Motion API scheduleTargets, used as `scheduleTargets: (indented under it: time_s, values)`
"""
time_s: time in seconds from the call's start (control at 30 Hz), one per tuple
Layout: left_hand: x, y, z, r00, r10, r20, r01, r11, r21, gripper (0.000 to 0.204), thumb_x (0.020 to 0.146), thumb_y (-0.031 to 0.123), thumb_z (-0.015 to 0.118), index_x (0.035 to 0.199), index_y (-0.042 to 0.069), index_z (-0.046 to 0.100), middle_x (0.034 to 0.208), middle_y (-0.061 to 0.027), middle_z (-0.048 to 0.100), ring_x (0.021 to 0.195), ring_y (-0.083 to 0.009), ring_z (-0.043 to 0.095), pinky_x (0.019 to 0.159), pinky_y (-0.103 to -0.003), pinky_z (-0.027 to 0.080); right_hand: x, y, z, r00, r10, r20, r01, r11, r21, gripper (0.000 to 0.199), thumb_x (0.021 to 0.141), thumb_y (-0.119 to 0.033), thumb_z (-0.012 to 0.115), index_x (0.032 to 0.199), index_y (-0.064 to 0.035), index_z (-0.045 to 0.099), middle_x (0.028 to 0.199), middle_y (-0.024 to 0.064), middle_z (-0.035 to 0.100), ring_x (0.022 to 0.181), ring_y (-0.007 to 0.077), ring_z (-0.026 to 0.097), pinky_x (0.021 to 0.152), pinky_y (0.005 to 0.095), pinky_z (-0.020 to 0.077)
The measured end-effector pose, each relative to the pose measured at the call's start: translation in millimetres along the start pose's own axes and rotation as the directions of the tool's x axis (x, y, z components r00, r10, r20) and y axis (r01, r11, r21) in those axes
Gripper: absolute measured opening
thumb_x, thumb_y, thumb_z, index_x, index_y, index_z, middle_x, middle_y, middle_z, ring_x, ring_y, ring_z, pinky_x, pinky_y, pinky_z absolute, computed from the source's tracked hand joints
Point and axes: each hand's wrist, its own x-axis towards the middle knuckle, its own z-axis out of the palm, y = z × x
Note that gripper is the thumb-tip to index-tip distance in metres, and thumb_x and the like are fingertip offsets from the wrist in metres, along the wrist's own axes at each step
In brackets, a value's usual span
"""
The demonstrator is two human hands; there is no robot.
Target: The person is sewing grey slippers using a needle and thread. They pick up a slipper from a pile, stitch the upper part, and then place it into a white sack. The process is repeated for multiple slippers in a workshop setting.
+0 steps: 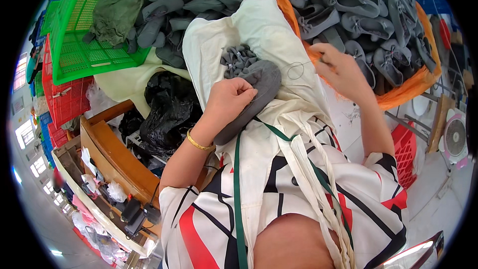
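A dark grey slip-on shoe [266, 82] lies slantwise across my lap, on a white cloth apron [259, 25]. My left hand [230, 100] is closed on the shoe's upper, thumb and forefinger pinched at a grey fabric bow there. Held out to the right, in the air, my right hand [341, 72] pinches a thin dark thread [296, 71]. The thread makes a small loop between the shoe and my right fingers. Whether a needle is in those fingers I cannot tell. Several loose grey bows [240, 60] lie heaped on the apron just beyond the shoe.
Grey shoes [169, 10] are piled at the far side. More, with bows, fill an orange sack [428, 72] at right. Left stand a green crate [107, 62], a red crate [64, 92], a black plastic bag [167, 107] and a wooden drawer [117, 157]. A small fan [454, 134] is far right.
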Motion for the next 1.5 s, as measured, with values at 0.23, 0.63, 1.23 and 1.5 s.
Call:
scheduleTargets:
  time_s: [0.23, 0.63, 1.23, 1.5]
  values:
    - [-3.9, 2.1, 4.7, 0.998, 0.014, -0.057, -0.011, 0.998, 0.055, 0.013, 0.085, 0.01, 0.073, 0.08, -0.001, 0.069, 0.065, 0.0002, 0.064, 0.058, -0.0035, 0.051, 0.052, -0.022, 0.041, 18.8, -15.5, 79.7, 0.931, -0.354, 0.09, 0.358, 0.933, -0.026, 0.01, 0.085, -0.011, 0.062, 0.094, -0.0068, 0.064, 0.085, 0.0103, 0.062, 0.075, 0.0303, 0.064, 0.066, 0.037, 0.0517]
    - [9.3, -20.0, -6.0, 1.0, 0.02, -0.011, -0.022, 0.983, -0.182, 0.012, 0.096, 0.014, 0.064, 0.09, 0.003, 0.064, 0.076, 0.0071, 0.057, 0.064, -0.0015, 0.045, 0.055, -0.019, 0.037, 39.0, -13.6, 95.2, 0.8, -0.578, 0.16, 0.599, 0.784, -0.164, 0.01, 0.081, -0.01, 0.059, 0.091, -0.0084, 0.059, 0.085, 0.0094, 0.055, 0.075, 0.0296, 0.062, 0.062, 0.0396, 0.051]
    - [-2.1, -33.8, -24.8, 0.955, -0.179, 0.238, 0.293, 0.704, -0.646, 0.012, 0.095, 0.02, 0.067, 0.092, 0.008, 0.065, 0.084, 0.0043, 0.06, 0.068, -0.0037, 0.047, 0.059, -0.018, 0.036, 69.6, 126.7, 14.2, 0.695, 0.712, -0.102, 0.236, -0.092, 0.967, 0.022, 0.1, -0.005, 0.052, 0.078, -0.0033, 0.045, 0.064, 0.0027, 0.043, 0.056, 0.0145, 0.044, 0.098, 0.0476, 0.0532]
    - [-8.3, -13.3, -20.6, 0.999, -0.035, -0.018, 0.032, 0.992, -0.125, 0.011, 0.094, 0.011, 0.062, 0.084, 0.005, 0.062, 0.08, 0.0028, 0.056, 0.068, -0.0042, 0.046, 0.061, -0.02, 0.036, 46.9, 159.7, -10.3, 0.541, 0.737, -0.406, 0.48, 0.126, 0.868, 0.024, 0.088, 0.007, 0.048, 0.069, -0.008, 0.042, 0.06, -0.0003, 0.03, 0.05, 0.0138, 0.038, 0.107, 0.0582, 0.042]
